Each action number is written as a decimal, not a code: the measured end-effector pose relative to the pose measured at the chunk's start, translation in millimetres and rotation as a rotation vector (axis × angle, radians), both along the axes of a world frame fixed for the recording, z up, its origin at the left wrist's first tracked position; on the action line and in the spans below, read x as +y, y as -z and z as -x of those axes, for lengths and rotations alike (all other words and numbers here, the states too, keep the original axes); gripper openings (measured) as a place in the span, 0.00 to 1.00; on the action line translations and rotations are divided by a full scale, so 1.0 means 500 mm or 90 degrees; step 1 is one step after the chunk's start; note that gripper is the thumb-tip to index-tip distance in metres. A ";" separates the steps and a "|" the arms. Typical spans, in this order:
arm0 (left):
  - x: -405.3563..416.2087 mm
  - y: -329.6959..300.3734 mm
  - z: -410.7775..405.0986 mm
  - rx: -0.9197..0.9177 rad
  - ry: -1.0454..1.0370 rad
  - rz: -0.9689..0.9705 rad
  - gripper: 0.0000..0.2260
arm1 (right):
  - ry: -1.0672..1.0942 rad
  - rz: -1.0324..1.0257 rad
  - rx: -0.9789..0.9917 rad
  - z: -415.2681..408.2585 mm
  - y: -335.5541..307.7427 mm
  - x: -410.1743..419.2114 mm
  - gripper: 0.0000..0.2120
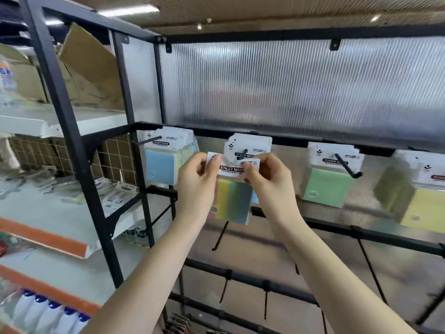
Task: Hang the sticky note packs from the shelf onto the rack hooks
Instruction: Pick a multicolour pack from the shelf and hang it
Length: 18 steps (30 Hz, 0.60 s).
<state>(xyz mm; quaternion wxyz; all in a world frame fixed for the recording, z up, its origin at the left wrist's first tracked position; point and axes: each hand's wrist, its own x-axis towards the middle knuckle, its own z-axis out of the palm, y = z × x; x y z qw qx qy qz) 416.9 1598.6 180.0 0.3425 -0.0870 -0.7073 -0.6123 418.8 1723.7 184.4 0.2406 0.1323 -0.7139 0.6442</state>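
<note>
Black metal rack, ribbed translucent back panel, carries hung packs in a row: blue pack at left, green pack, yellow pack at right; white shelf at your left holds loose packs. Multicolour sticky note pack, white header card printed "STICKY NOTE", pastel stripes below, sits between your hands just under the centre hook, in front of packs already hung there. Your left hand and right hand each pinch an upper corner of its header card.
</note>
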 end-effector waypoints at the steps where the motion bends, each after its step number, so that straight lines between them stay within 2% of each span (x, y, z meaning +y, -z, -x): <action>1: -0.003 0.000 0.002 0.002 0.007 -0.003 0.15 | 0.004 0.007 0.000 0.001 0.001 -0.003 0.04; 7: -0.010 0.001 0.013 0.042 0.057 -0.027 0.17 | 0.024 0.061 0.027 -0.007 0.005 -0.013 0.05; 13: -0.004 0.007 0.033 0.033 0.086 -0.008 0.10 | 0.044 0.013 0.029 0.001 -0.003 -0.011 0.07; 18: 0.004 0.015 0.041 0.038 0.086 -0.015 0.09 | 0.051 -0.030 0.041 0.000 -0.001 -0.007 0.13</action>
